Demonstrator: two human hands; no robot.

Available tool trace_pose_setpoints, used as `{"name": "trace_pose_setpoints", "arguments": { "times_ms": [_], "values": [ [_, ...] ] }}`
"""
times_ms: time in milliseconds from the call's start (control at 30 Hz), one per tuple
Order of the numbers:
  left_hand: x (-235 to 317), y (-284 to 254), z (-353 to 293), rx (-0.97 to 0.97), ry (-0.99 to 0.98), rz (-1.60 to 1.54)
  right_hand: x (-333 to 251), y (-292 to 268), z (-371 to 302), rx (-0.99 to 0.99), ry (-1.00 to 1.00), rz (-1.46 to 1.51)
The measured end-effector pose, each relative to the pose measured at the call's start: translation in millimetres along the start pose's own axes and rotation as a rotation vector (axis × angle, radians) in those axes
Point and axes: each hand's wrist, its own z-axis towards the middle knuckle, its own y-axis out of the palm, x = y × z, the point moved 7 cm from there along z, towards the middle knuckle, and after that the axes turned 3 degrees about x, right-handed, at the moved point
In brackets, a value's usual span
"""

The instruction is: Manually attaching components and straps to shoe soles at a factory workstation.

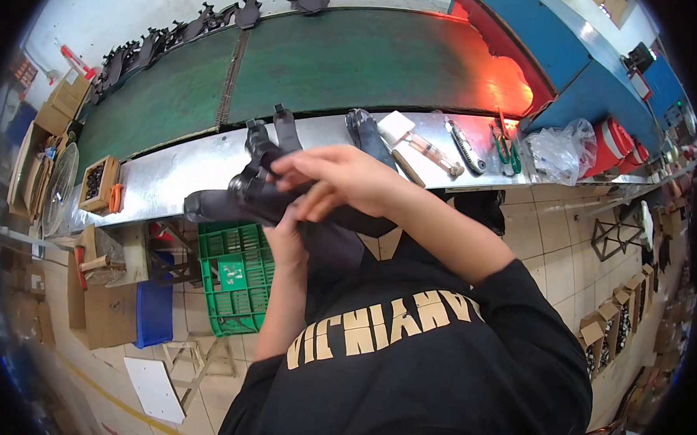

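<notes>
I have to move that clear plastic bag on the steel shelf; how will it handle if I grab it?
The plastic bag looks crumpled and thin, so it is probably floppy and light. Its glossy film may be slippery. It lies beside the green scissors, which might snag it.

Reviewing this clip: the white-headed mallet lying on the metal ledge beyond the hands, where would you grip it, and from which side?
Probably the handle's far end. The white-headed mallet lies flat on the metal ledge, head to the left, handle running right and toward the ledge's near edge. Coming from the near right with the right hand avoids the bulky head and the comb-like tool beyond.
</notes>
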Motion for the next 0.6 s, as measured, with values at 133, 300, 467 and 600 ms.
{"name": "trace_pose_setpoints", "arguments": {
  "times_ms": [133,300,467,600],
  "values": [
    [14,-30,-20,-0.01,-0.203,-0.007,19,-79,-65,0.557,-0.272,-0.674],
    [-13,-46,-55,-0.018,-0.447,0.016,157,-156,-115,0.883,0.199,-0.249],
    [-29,-43,-49,-0.182,-0.57,0.003,175,-153,-53,0.705,0.082,0.362],
    [-50,-36,-52,-0.286,-0.701,0.049,167,-164,-49,0.691,0.095,0.47]
  ]
}}
